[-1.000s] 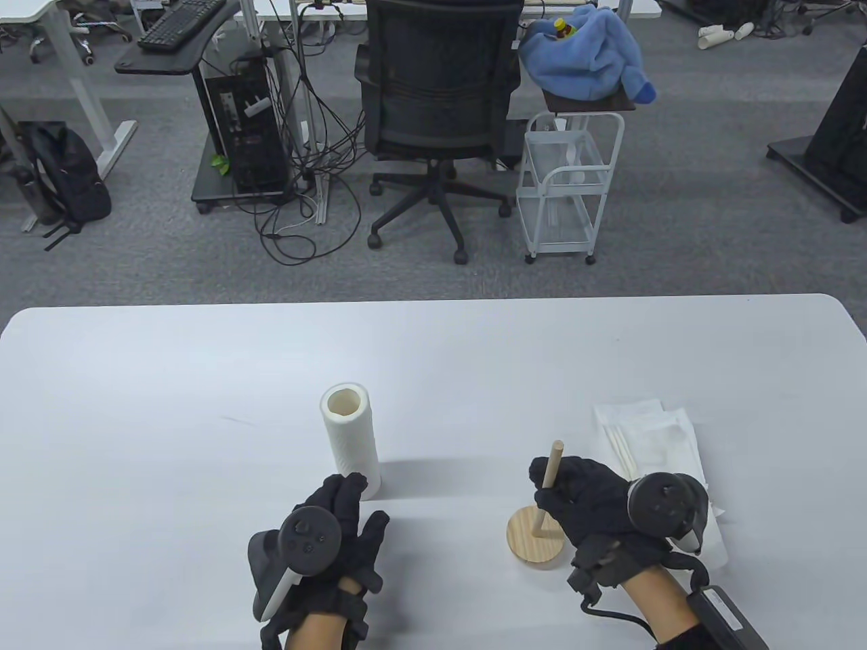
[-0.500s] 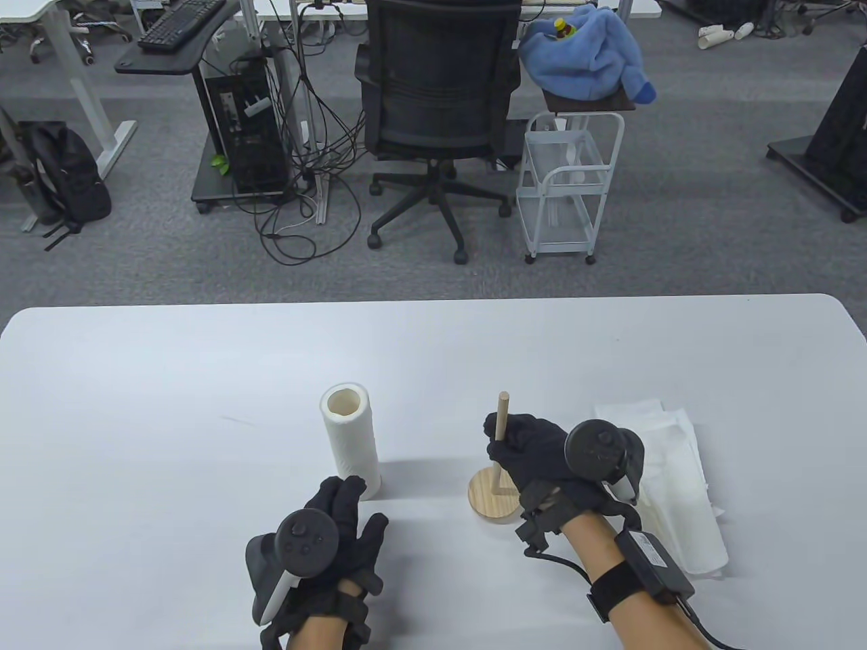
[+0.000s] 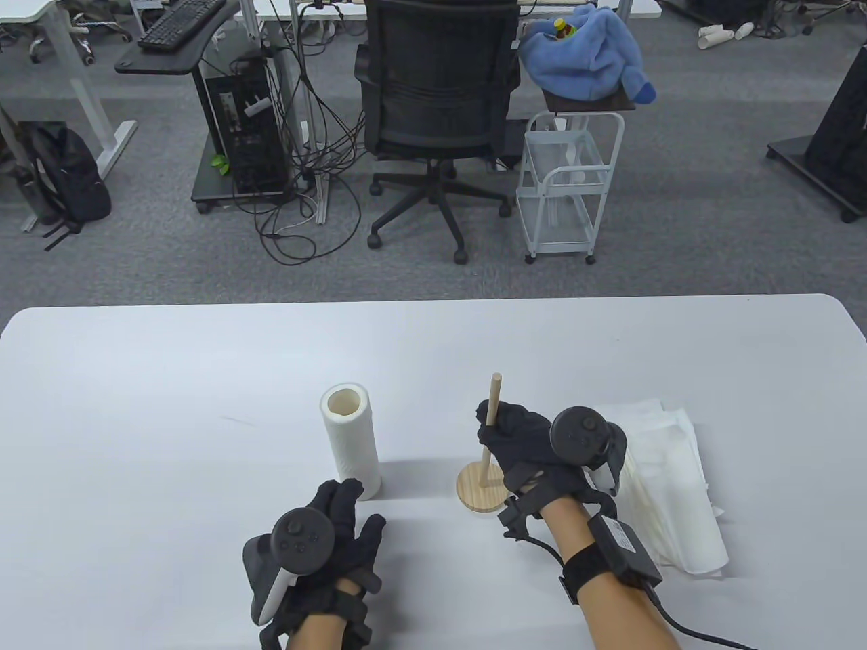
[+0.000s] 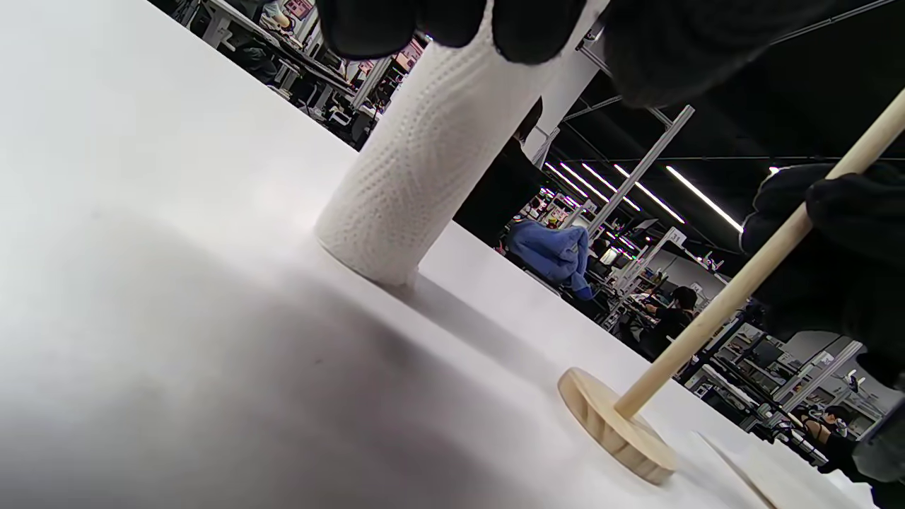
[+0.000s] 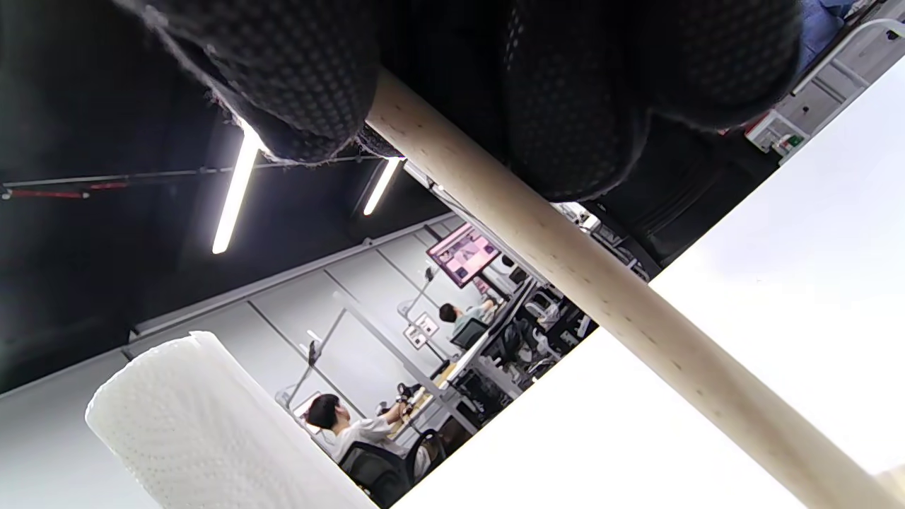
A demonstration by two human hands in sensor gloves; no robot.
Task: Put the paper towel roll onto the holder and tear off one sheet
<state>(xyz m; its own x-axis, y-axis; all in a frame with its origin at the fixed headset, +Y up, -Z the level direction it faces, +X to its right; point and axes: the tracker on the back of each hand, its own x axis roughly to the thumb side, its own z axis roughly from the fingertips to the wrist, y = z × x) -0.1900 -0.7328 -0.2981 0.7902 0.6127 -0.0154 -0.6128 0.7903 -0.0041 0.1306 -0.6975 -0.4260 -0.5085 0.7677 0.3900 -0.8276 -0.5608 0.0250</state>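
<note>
A white paper towel roll (image 3: 350, 441) stands upright on the table, and shows in the left wrist view as paper towel roll (image 4: 424, 155) and in the right wrist view as paper towel roll (image 5: 205, 431). To its right stands the wooden holder (image 3: 481, 485), a round base with a thin upright dowel (image 3: 491, 420). My right hand (image 3: 504, 430) grips the dowel (image 5: 565, 261) at mid height. My left hand (image 3: 345, 504) lies just in front of the roll with fingers straight, fingertips (image 4: 452, 21) at the roll's lower side. The holder (image 4: 622, 431) base rests on the table.
A stack of loose white paper sheets (image 3: 667, 474) lies right of my right hand. The white table (image 3: 169, 379) reaches to a far edge, with an office chair (image 3: 437, 101) and a wire cart (image 3: 565, 183) on the floor beyond.
My right hand has carried the holder by its dowel leftward and away from me, closer to the roll. The left hand and the roll have barely moved.
</note>
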